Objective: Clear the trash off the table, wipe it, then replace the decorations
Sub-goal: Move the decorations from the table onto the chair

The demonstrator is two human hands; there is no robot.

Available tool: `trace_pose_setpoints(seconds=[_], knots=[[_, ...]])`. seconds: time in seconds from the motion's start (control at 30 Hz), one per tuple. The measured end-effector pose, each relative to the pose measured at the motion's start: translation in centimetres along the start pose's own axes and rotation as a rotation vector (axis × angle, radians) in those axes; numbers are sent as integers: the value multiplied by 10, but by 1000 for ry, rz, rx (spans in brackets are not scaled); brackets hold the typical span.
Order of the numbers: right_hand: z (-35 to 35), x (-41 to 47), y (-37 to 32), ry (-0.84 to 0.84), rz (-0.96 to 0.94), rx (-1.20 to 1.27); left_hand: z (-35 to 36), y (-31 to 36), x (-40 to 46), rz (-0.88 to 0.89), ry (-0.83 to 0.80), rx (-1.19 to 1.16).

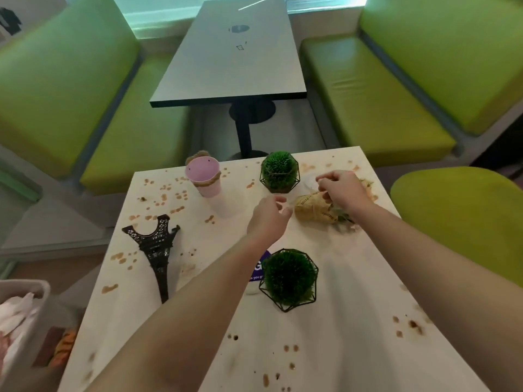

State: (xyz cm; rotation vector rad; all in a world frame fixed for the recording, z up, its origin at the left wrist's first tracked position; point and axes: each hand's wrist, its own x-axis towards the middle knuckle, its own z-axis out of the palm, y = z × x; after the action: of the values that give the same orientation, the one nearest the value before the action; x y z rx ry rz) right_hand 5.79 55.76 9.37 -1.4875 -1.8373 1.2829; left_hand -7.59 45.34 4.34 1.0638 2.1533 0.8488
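The right hand (pixel 343 192) is pinching something thin, too small to identify, over the wrapper (pixel 314 208) near the table's (pixel 198 321) right edge. The left hand (pixel 267 219) is hovering with fingers loosely curled, holding nothing. A forearm is hiding part of the purple card (pixel 261 268).

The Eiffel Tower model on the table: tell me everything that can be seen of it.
The Eiffel Tower model is a dark, near-black lattice miniature that looks like metal. It lies flat on its side on the left part of the white table, its splayed legs pointing to the far edge and its spire toward the near one. Brown stains dot the tabletop around it. Neither hand touches it, and nothing rests on it.
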Motion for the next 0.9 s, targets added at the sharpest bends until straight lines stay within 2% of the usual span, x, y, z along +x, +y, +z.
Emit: trace_pose_setpoints(seconds=[0.17,0.4,0.63,0.9], knots=[[-16,60,5,-12,-51,-76,39,8,44,-3,17,102],[-5,125,16,-96,-117,-334,74,13,85,-18,-11,193],[16,174,39,-205,-84,-657,88,-6,108,-46,-70,12],[36,198,63,-257,-91,-902,96,-12,118,-20,-48,52]])
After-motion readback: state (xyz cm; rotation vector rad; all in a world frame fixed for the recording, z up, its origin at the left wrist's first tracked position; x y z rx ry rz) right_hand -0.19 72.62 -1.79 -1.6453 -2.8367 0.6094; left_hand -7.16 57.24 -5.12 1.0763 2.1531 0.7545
